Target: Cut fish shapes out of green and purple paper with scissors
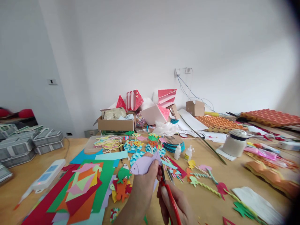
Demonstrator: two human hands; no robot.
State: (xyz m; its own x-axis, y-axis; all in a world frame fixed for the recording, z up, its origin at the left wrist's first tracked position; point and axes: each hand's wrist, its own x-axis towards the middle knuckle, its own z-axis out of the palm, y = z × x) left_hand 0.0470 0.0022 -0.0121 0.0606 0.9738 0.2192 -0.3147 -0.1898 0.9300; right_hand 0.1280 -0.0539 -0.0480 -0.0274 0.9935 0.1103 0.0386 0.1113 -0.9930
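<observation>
Pinched in my left hand (146,184) is a lavender paper fish (141,165), with an eye and a curved gill line drawn on it. Its head points left and its tail is under my thumb. My right hand (174,201) grips a pair of red-handled scissors (172,200). The dark blades point up and lie close beside the tail; whether they touch the paper I cannot tell. Just left of my left wrist lie an orange paper cutout (122,190) and a green paper fish (124,173). Paper strips (170,170) lie behind my hands.
Stacked coloured paper (103,187) and a white power strip (50,175) lie on the left. Two glue bottles (188,153), a lidded white pot (235,143) and twisted paper cords (209,189) are on the right. A cardboard box (116,125) stands at the back against the wall.
</observation>
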